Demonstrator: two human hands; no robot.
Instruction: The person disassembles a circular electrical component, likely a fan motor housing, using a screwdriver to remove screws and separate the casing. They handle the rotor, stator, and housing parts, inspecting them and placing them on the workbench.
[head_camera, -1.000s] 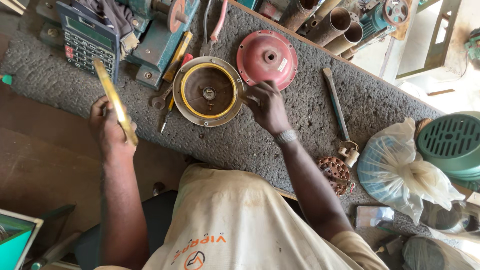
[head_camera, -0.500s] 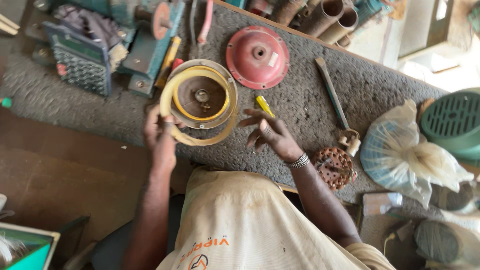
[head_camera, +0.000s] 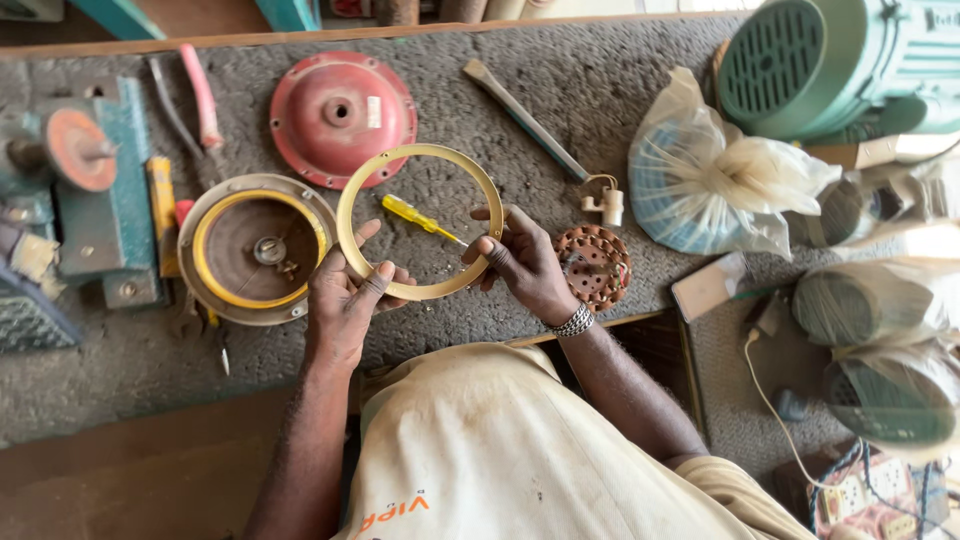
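We are now holding the yellow ring (head_camera: 420, 222) up in both hands (head_camera: 345, 300), lifted off the round dish (head_camera: 255, 248), with our right hand (head_camera: 520, 262) pinching its edge too.

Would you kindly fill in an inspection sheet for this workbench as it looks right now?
Surface: grey carpet-covered bench, dusty.
Job's things: thin yellow flat ring held above the bench; yellow-handled screwdriver lying behind it; round metal housing with yellow inner rim at left.
Clutter: red domed cover, long grey bar tool, rusty perforated disc, plastic bag, red-handled pliers.
Hands: left hand and right hand each grip the ring's lower edge.
Cables: white cord running to a socket strip.
Surroundings: green ribbed motor casing, wrapped coils at right.
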